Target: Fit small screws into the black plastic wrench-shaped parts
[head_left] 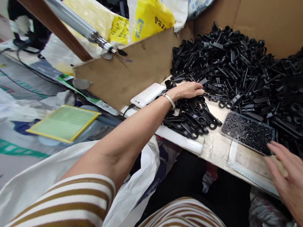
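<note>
My left hand (187,90), with a silver bangle at the wrist, reaches over the small group of black plastic parts (192,117) at the near left of the work surface. Its fingertips touch or hover over parts at the edge of the large heap (227,63); whether they grip one is hidden. My right hand (289,171) is at the right, slightly blurred, its fingers apart and nothing seen in them. Close beside its fingertips lies a clear tray (247,131) full of tiny black screws or pins.
A white phone (147,95) with a cable lies left of the parts. An electric screwdriver (94,36) hangs at the upper left. Cardboard walls (133,68) border the heap. A yellow-edged green panel (64,123) lies at left.
</note>
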The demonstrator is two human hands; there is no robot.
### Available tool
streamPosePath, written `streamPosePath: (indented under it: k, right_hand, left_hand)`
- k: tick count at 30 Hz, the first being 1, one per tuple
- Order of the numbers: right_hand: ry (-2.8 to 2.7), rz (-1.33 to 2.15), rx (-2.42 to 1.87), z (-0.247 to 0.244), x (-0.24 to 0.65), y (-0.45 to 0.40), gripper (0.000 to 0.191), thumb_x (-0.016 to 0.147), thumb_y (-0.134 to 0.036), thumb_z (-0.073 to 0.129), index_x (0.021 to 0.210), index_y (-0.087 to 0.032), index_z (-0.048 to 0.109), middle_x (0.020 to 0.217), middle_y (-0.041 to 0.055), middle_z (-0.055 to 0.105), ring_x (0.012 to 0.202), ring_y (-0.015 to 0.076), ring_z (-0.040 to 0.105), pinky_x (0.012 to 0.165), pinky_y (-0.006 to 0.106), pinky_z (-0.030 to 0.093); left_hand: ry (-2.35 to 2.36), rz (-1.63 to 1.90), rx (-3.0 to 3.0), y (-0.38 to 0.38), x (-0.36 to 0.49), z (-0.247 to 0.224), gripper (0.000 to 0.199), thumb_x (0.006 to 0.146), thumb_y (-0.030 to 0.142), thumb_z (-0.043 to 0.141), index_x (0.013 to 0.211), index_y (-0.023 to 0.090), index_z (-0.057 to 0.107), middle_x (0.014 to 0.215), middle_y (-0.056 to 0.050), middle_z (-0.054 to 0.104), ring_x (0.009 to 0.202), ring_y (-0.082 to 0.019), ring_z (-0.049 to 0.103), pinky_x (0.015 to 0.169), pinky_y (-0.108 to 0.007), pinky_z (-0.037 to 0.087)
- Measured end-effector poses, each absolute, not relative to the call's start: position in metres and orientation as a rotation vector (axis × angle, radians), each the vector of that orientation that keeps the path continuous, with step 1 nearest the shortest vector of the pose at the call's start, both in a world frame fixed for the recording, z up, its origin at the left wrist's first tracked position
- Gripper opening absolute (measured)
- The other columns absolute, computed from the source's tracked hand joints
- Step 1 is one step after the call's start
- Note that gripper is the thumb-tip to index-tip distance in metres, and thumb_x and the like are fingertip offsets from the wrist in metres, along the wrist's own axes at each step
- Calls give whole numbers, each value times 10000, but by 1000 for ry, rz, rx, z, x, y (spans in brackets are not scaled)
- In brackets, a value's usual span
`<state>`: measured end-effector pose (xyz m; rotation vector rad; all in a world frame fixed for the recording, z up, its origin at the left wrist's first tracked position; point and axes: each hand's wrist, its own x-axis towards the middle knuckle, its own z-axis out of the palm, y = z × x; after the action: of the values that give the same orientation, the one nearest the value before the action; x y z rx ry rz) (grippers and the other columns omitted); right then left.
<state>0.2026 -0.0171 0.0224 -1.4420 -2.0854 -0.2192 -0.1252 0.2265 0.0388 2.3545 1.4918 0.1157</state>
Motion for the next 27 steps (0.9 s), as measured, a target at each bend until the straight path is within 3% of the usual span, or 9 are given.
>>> streamPosePath:
  k: [2, 5, 10, 14, 17, 20, 27]
  right_hand:
    - [-2221, -100, -1333, 25, 176, 3, 518, 943, -248, 545, 1441, -269, 407, 1298, 86, 595, 1168, 259, 587, 1044, 452, 472]
    - [-2394, 23, -1277, 24, 138, 40, 529, 972, -289, 477, 1471, -186, 333, 1391, 144, 512, 1287, 281, 485, 1076, 482, 424]
    - [-2633, 112, -1277, 19, 89, 89, 833, 838, -402, 682, 1487, -117, 243, 1408, 222, 456, 1323, 357, 419, 1097, 571, 337]
    - [-2695, 217, -1254, 16, 72, 103, 937, 763, -349, 740, 1505, -179, 195, 1326, 188, 495, 1244, 350, 480, 1000, 501, 446]
    - [-2752, 230, -1250, 18, 69, 103, 895, 760, -217, 689, 1504, -228, 191, 1312, 157, 473, 1183, 320, 508, 950, 452, 477]
    - [-2802, 158, -1275, 23, 67, 96, 780, 754, -101, 588, 1463, -202, 279, 1243, 146, 495, 1110, 302, 520, 921, 439, 479]
    - [-2757, -55, -1416, 31, 54, 74, 653, 754, -10, 465, 1372, -207, 389, 1149, 136, 528, 962, 263, 532, 785, 387, 507]
  left_hand:
    - [1456, -42, 2357, 225, -125, 41, 572, 860, 435, 516, 1373, 184, 474, 1282, -67, 615, 1123, -209, 588, 955, -258, 426]
    - [1445, -164, 2373, 225, -124, 42, 708, 772, 350, 640, 1423, 190, 409, 1349, -68, 575, 1179, -201, 562, 978, -226, 406]
    - [1314, -70, 2398, 224, -129, 41, 578, 766, 173, 605, 1337, 227, 527, 1266, -17, 640, 1141, -172, 586, 971, -214, 412]
    - [1207, 67, 2244, 223, -142, 40, 508, 754, 125, 608, 1253, 219, 604, 1273, 3, 640, 1166, -151, 577, 1011, -223, 396]
    - [1136, 173, 2122, 226, -152, 36, 519, 729, 111, 629, 1240, 198, 614, 1259, -8, 649, 1161, -149, 585, 992, -218, 413]
    - [1056, 172, 2070, 228, -157, 34, 487, 710, 115, 639, 1189, 203, 650, 1201, -7, 680, 1130, -155, 605, 976, -230, 430]
    - [1042, 25, 2092, 228, -154, 45, 486, 716, 113, 589, 1179, 244, 662, 1193, 1, 686, 1110, -164, 610, 995, -274, 415]
